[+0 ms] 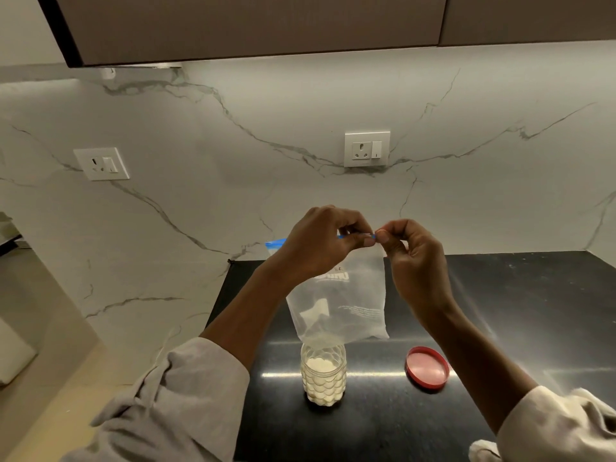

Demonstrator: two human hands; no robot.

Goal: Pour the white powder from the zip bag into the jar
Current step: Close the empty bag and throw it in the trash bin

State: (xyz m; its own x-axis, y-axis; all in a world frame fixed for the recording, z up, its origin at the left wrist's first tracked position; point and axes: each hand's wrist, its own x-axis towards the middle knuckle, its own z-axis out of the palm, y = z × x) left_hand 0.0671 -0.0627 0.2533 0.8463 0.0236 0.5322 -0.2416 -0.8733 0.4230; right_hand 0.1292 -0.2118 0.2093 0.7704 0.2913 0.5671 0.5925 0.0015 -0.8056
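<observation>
A clear zip bag [346,301] with a blue zip strip hangs upright above the black counter. My left hand [320,245] pinches the blue strip near its middle. My right hand [410,255] pinches the strip's right end, fingertips almost touching the left hand's. A little white powder clings inside the bag's lower part. Directly under the bag's lower left corner stands a clear ribbed jar [323,375], open at the top and mostly filled with white powder.
A red lid [427,367] lies flat on the black counter [500,311], right of the jar. The marble wall behind carries two white sockets [366,149]. A cabinet hangs overhead. A pale counter runs along the left.
</observation>
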